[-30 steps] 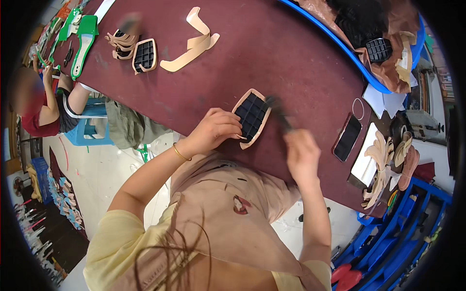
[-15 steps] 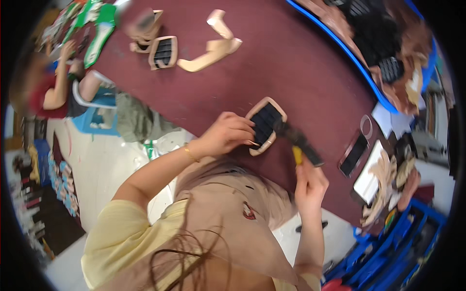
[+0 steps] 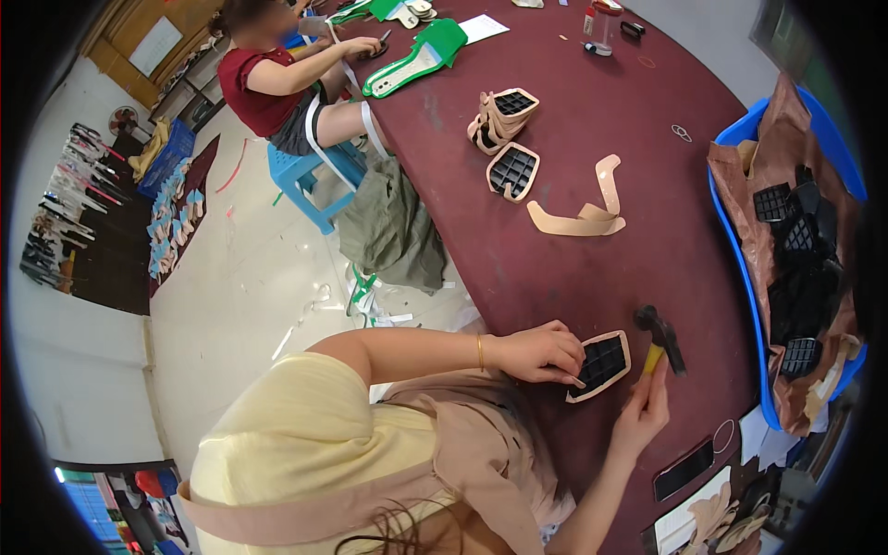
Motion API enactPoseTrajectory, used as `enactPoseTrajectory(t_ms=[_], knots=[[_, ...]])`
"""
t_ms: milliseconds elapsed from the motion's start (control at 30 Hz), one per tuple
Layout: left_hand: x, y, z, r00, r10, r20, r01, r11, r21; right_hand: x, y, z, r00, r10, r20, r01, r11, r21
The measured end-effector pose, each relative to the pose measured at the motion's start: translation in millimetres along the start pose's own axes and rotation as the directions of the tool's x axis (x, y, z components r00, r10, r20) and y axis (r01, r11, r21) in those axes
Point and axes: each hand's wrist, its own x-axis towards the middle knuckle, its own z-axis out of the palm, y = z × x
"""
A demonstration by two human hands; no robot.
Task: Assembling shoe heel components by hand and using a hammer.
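On the dark red table in front of me lies a black gridded piece [image 3: 604,363] with a beige strip wrapped around its edge. My left hand [image 3: 544,352] is closed on the near-left edge of this piece, fingertips pinching the beige strip; the exact hold is partly hidden. In my right hand [image 3: 643,413] is a hammer [image 3: 659,342] with a yellow handle and dark head. Its head is raised just to the right of the piece, apart from it.
Farther up the table lie another beige-edged piece [image 3: 512,173], a stack of similar pieces [image 3: 499,118] and loose beige strips [image 3: 578,222]. A blue bin [image 3: 754,314] of black parts stands right, near a phone [image 3: 684,470]. Another person [image 3: 277,79] sits far left beside green-edged parts [image 3: 421,60].
The view has swung, shifting the whole scene. The hammer, blurred and close to the piece's right edge before, now stands farther off to its right. My left hand stays on the piece.
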Motion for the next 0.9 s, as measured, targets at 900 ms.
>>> enactPoseTrajectory(t_ms=[900], knots=[[76, 30, 22, 0.94, -0.263, -0.219, 0.207, 0.946, -0.248, 5, -9, 43, 0.925, 0.328, -0.191, -0.241, 0.896, 0.373]])
